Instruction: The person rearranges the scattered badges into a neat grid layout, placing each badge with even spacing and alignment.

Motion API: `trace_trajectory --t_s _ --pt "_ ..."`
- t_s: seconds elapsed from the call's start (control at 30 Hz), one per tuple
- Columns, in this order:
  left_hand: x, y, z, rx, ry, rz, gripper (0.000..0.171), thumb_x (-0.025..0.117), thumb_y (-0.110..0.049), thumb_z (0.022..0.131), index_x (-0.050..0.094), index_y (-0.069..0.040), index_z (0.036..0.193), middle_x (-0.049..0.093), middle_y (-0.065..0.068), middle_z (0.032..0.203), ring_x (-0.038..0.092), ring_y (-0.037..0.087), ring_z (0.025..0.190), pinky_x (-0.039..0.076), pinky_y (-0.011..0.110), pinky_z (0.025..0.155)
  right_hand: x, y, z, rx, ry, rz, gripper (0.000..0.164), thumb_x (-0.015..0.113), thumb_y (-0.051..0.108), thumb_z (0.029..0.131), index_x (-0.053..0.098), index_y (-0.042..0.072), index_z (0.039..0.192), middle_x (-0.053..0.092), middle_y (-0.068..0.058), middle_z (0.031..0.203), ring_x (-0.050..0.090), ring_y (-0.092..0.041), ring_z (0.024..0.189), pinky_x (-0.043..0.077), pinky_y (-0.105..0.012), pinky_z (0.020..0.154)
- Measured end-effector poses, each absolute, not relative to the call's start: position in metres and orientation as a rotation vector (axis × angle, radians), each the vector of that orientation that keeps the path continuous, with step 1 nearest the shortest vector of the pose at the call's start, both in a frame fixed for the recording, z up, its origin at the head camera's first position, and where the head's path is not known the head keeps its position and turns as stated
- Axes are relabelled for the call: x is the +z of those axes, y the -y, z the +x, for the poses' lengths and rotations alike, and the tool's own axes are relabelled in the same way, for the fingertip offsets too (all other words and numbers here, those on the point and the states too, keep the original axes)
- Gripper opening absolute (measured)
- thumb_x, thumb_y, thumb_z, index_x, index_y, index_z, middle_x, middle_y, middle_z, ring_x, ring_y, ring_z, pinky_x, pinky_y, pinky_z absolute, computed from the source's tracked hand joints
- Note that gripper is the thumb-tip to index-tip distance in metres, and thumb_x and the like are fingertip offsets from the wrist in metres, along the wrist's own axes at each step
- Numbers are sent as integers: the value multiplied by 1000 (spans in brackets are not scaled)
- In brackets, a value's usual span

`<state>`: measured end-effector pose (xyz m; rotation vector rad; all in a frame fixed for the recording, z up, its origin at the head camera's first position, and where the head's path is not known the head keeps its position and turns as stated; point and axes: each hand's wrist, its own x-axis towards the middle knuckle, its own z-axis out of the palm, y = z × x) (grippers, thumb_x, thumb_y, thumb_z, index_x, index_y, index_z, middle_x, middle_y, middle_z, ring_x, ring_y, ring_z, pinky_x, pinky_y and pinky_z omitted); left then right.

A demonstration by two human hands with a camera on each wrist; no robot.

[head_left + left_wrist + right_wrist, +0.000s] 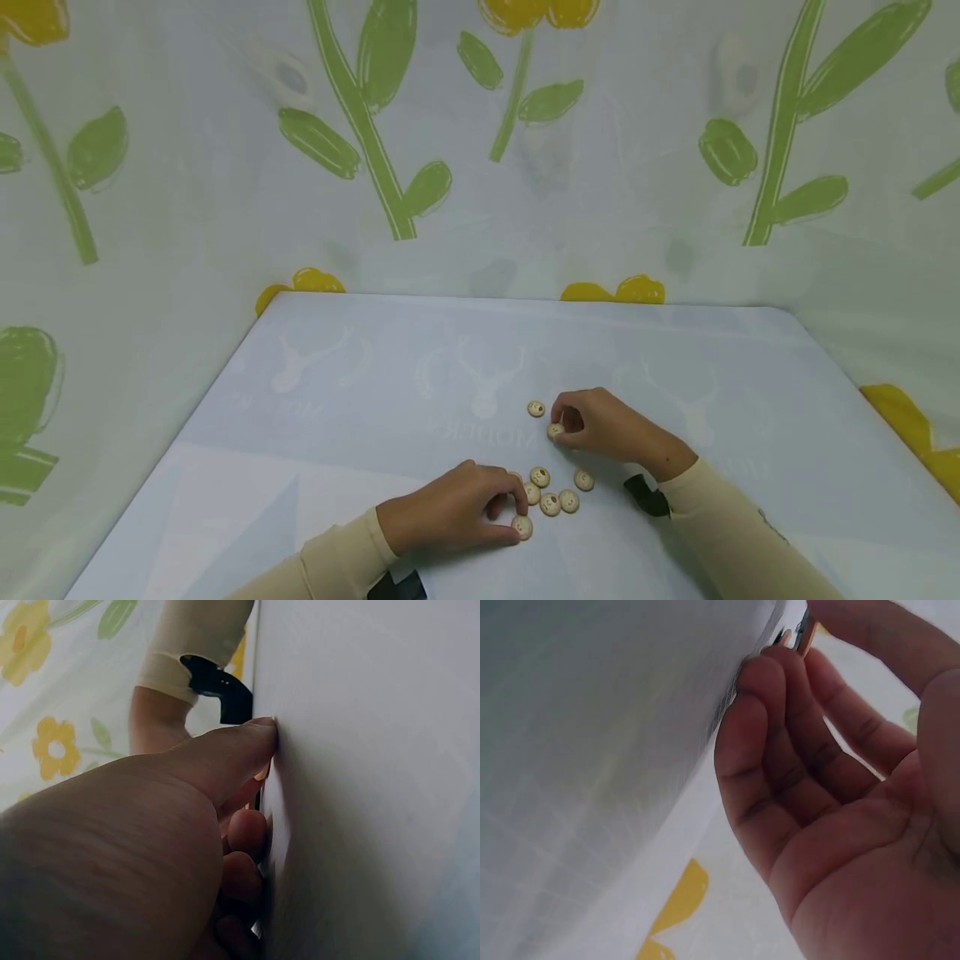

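The right hand (607, 429) pinches one button (555, 431) on the desk (360, 400); the left hand (450, 508) pinches another (522, 527). Six buttons (551, 498) lie loose between and beside them, apparently unsorted.

left hand (457, 508): fingertips curl over a button (522, 527), its far half covered | right hand (603, 429): button (555, 431) in its pinch mostly hidden by fingers | button holes too small to count | both forearms cut off by the head view's bottom edge | wrist views: buttons almost wholly blocked, table (375, 787) blurred.
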<state>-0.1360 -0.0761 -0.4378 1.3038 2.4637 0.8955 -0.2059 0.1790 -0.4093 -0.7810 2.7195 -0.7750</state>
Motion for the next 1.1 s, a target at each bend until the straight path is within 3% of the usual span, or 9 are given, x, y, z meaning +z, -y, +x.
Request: trace_trajectory --t_s 1.1 --pt "-444 78 -136 898 -2461 1308 16 76 -29 90 67 -25 102 53 -15 75 46 -7 67 40 10 61 -414 -172 -213 -739 -2822 -564 12 74 9 89 65 11 96 58 2 74 52 -12 66 45 -26 60"
